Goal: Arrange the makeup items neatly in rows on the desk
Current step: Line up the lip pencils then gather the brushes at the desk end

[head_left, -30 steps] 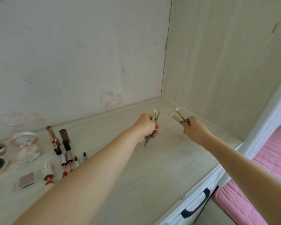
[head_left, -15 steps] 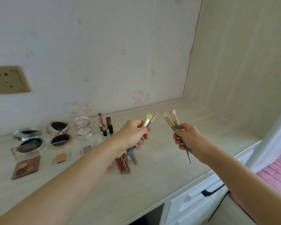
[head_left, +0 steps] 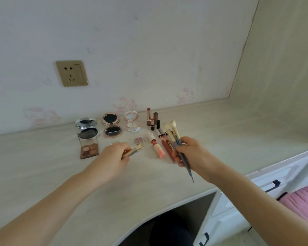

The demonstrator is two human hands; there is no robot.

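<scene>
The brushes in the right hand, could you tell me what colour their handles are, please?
Grey-blue handles, with pale cream bristles, on the brushes held in the right hand; head view.

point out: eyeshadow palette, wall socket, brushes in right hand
eyeshadow palette (head_left: 89,150), head view, on the brown pans.
wall socket (head_left: 71,73), head view, middle of the gold faceplate.
brushes in right hand (head_left: 173,134), head view, on a handle just below the bristles.

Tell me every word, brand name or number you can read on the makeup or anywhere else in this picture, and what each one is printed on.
Nothing here reads as clear text.
Dark red lip gloss tube: light lettering along its side, too blurred and partly hidden by the right hand to read.
Wall: faint pink cartoon cat figures, pictures only, no words.
Wall socket: no lettering visible.
Compacts and eyeshadow palette: no legible labels.
</scene>
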